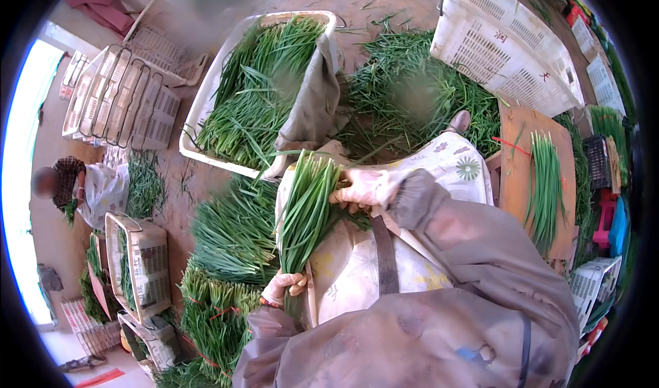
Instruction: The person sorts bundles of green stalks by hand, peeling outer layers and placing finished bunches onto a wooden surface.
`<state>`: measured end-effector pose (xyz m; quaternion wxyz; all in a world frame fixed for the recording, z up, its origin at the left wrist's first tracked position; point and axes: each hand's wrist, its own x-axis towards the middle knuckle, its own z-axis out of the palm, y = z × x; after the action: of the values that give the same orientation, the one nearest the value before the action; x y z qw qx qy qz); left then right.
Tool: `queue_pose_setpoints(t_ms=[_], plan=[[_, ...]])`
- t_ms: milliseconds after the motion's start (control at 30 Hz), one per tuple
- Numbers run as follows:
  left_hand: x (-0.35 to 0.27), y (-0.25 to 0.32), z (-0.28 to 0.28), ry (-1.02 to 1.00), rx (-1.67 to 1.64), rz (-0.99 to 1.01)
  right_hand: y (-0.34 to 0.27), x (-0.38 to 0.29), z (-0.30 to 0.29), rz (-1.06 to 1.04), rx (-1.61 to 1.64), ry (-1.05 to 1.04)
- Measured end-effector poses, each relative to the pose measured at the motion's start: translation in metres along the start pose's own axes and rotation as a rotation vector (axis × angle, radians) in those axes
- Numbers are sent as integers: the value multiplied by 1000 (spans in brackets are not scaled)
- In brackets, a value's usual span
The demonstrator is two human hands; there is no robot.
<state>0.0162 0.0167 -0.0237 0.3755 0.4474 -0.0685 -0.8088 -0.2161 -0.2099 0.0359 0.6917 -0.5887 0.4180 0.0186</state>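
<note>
My left hand, in a pale thin glove, is closed around the leafy lower end of a bunch of green garlic chives. The bunch lies over my lap on a flower-patterned apron, its pale cut ends pointing away from me. My right hand, gloved as well, is beside the upper stems; its fingers are bent near loose leaves, and whether it grips any is unclear. On a wooden board at the right lies a smaller chive bundle with a red tie strip near it.
A white plastic crate full of chives stands ahead. Leaf piles cover the floor beyond my lap. Loose chives and tied bundles lie at my left. A large crate stands ahead right. Another person works far left.
</note>
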Motion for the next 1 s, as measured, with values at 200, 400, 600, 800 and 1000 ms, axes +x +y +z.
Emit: queue_pose_setpoints(t_ms=[200,400,600,800,1000], plan=[[3,-6,-9,-78,-66,25,20,26,-23,-156,843,-85],[3,-5,-2,-47,7,35,22,5,-74,-367,810,174],[2,1,8,17,20,19,-1,18,3,60,161,81],[4,-3,-4,-124,-105,7,41,56,-41,-437,-145,486],[7,-9,-11,-136,-136,38,11,3,-95,-99,-755,885]])
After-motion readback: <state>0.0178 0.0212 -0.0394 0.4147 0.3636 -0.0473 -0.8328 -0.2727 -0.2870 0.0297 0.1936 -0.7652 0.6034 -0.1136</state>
